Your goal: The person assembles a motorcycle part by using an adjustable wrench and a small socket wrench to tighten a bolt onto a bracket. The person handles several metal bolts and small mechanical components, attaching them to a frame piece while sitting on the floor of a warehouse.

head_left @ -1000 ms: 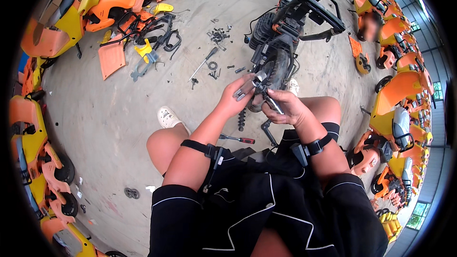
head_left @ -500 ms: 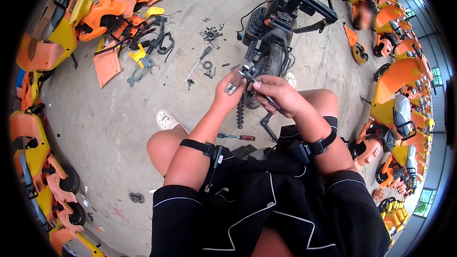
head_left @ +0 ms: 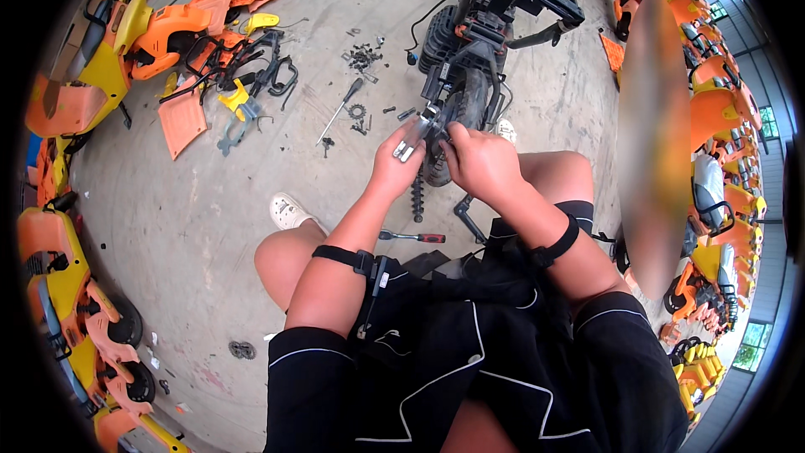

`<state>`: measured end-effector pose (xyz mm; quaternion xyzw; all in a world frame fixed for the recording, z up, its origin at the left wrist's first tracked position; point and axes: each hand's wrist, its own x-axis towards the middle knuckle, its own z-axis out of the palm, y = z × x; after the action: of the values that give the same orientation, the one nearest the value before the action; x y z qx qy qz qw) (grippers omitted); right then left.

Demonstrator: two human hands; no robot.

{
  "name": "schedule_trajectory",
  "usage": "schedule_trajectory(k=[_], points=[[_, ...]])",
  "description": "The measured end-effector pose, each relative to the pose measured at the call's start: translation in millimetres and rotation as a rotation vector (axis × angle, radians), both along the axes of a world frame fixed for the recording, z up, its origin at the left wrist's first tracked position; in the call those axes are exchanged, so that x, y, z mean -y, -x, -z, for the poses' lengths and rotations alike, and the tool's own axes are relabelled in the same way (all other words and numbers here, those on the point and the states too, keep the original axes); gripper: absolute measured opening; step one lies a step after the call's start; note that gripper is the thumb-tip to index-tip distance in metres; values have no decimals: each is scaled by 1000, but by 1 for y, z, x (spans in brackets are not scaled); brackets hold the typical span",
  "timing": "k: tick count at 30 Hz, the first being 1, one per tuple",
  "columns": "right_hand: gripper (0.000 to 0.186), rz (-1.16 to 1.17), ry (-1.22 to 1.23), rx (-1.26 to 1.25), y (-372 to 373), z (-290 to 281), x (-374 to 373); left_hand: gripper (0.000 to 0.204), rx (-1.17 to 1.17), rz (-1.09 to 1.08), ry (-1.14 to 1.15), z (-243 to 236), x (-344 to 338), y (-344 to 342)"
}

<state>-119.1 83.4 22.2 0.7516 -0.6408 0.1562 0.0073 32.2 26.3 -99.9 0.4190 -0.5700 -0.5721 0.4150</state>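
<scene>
My left hand point(head_left: 394, 164) is closed around a silver wrench-like tool point(head_left: 404, 150), its bright head sticking out beyond the fingers beside the wheel. Close by on the right, my right hand point(head_left: 485, 164) is closed with thumb and fingers pinched together; what they hold, if anything, is hidden. Both hands are in front of a black tire point(head_left: 476, 101) on a stripped black vehicle frame point(head_left: 482, 29). A dark coil spring point(head_left: 418, 201) shows below the hands.
A ratchet with a red-black handle point(head_left: 430, 237) lies between my knees. A screwdriver point(head_left: 340, 109), a small gear point(head_left: 356, 111) and loose bolts point(head_left: 363, 57) lie left of the frame. Orange-yellow vehicles point(head_left: 63, 260) line both sides. A blurred patch covers part of the right.
My right hand has turned, its knuckles now upward, and the metal rod seen across its fingers no longer shows. The left hand keeps the silver tool. The whole view has shifted slightly.
</scene>
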Motion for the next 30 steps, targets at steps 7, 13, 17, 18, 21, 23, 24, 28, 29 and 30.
schedule_trajectory(k=[7,13,17,18,21,23,24,28,29,30], points=[[33,173,-264,678,8,21,3,33,-2,-28,-112,9,-3,6],[30,385,-385,1143,10,88,24,19,33,-325,-462,20,-3,-7],[17,428,-1099,1301,-15,185,27,12,14,-570,-712,35,1,-39],[13,446,-1193,1267,-22,214,24,11,-34,-604,-742,35,1,-47],[11,589,-1229,1213,-33,307,4,18,-139,-663,-786,29,-1,-60],[11,634,-1229,1165,-30,363,-4,27,-176,-708,-788,18,-2,-57],[11,657,-1240,1139,-28,386,-12,32,-187,-691,-762,15,-5,-58],[18,550,-1110,982,-24,438,-16,34,-91,-670,-740,8,-11,-60],[20,575,-1060,959,-31,434,-16,34,-68,-656,-753,8,-15,-66],[23,597,-998,933,-37,428,-10,35,-54,-637,-759,8,-18,-71]])
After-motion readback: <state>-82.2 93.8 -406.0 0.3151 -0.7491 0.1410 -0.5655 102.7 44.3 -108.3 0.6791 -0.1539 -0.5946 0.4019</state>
